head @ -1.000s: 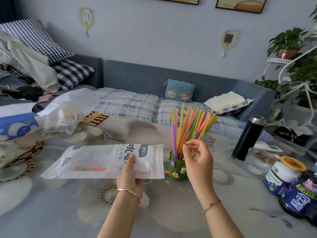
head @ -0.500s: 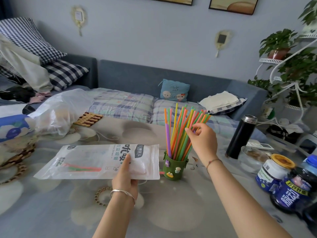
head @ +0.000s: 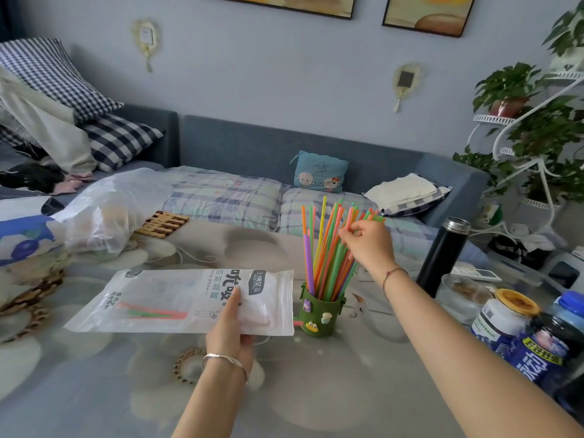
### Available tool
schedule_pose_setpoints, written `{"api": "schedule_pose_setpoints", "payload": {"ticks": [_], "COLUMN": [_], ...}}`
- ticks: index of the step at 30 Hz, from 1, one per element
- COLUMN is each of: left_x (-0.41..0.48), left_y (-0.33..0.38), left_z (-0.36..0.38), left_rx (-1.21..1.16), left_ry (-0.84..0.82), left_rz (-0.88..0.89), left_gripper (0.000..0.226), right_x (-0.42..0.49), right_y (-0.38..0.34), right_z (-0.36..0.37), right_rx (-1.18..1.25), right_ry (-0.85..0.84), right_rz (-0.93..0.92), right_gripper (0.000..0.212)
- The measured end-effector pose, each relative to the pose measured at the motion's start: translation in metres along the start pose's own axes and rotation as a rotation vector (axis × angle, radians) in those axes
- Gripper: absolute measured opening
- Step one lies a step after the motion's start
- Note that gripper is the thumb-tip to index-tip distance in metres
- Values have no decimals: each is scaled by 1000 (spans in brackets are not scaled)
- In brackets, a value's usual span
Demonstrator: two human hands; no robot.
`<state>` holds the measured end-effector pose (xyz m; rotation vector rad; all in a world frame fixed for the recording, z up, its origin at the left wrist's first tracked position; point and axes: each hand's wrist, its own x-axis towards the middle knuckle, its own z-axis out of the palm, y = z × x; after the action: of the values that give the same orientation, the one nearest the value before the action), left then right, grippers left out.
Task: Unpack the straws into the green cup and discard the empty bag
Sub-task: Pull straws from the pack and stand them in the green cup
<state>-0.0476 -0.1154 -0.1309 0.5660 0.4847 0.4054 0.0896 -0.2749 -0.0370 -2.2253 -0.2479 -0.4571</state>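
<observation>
A green cup [head: 319,314] with small cartoon charms stands on the table and holds a bundle of coloured straws [head: 325,248] fanning upward. My right hand [head: 369,245] pinches the upper ends of several straws in the bundle. My left hand [head: 232,330] holds a flat white straw bag [head: 177,301] by its near edge, thumb on top, just left of the cup. A few red and green straws [head: 151,312] show through the bag. One pink straw end [head: 297,324] sticks out between bag and cup.
A black flask [head: 442,257], a glass bowl [head: 461,298] and labelled jars [head: 505,314] crowd the table's right side. A crumpled clear plastic bag [head: 110,210] and wooden trivet [head: 164,223] lie at the back left. A sofa runs behind the table.
My right hand rose from the middle of the straw bundle to its upper ends. The bag in my left hand stayed where it was.
</observation>
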Motion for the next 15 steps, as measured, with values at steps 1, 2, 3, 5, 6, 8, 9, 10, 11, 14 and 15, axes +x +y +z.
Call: {"api": "schedule_pose_setpoints", "payload": {"ticks": [1, 2, 3, 5, 6, 8, 9, 10, 11, 14, 15], "left_x": [1, 1, 0, -1, -1, -2, -2, -3, -3, -6, -6], "left_y": [0, -1, -1, -2, -3, -6, -6, -7, -7, -7, -6], "left_z": [-1, -1, 0, 1, 1, 1, 1, 0, 0, 0, -1], "left_rx": [3, 5, 9, 32, 41, 38, 36, 34, 29, 10, 4], "left_ry": [2, 0, -3, -9, -7, -11, -17, -22, -23, -26, -25], "left_rz": [1, 4, 7, 10, 12, 8, 5, 6, 9, 14, 14], "left_gripper": [5, 4, 3, 2, 2, 1, 4, 8, 15, 33, 35], "right_x": [2, 5, 9, 16, 18, 23, 25, 26, 27, 23, 21], "right_y": [-5, -13, -21, -40, -48, -64, -69, -72, -73, -61, -55], "right_z": [-6, -13, -22, -40, -47, -60, -65, -68, -68, -58, -53], "right_rx": [38, 83, 126, 190, 217, 254, 266, 270, 267, 156, 88], "right_ry": [10, 46, 99, 190, 221, 279, 302, 308, 287, 123, 74], "right_rz": [-19, -58, -120, -266, -322, -386, -396, -393, -377, -280, -254], "right_gripper": [24, 26, 27, 29, 29, 31, 30, 29, 27, 25, 25]}}
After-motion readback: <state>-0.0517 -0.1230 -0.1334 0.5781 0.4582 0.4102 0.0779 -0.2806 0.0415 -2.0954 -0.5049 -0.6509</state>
